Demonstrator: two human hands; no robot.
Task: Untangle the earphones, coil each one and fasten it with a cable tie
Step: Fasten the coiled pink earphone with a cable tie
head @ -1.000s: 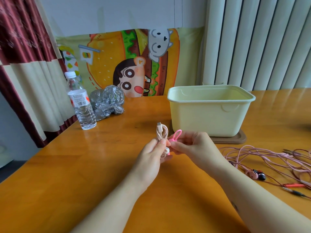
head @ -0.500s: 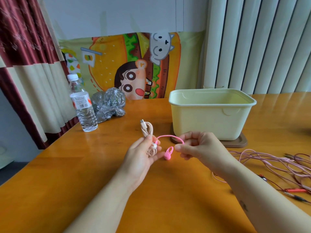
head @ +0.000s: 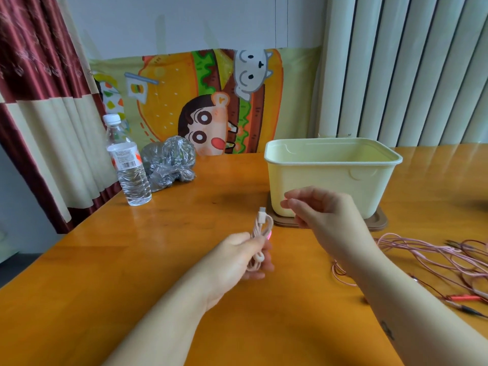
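Fingers (head: 257,274) of left hand (head: 232,260) grip coiled earphone (head: 261,227); right hand (head: 327,210) now lifted clear of it, fingers curled, hold unclear

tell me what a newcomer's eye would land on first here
First comes the left hand at centre, gripping a coiled earphone whose plug sticks up. The right hand is raised beside it, in front of the pale yellow bin. Next are the bright cartoon burger poster at the back and the tangle of pink cables sprawled at the right.
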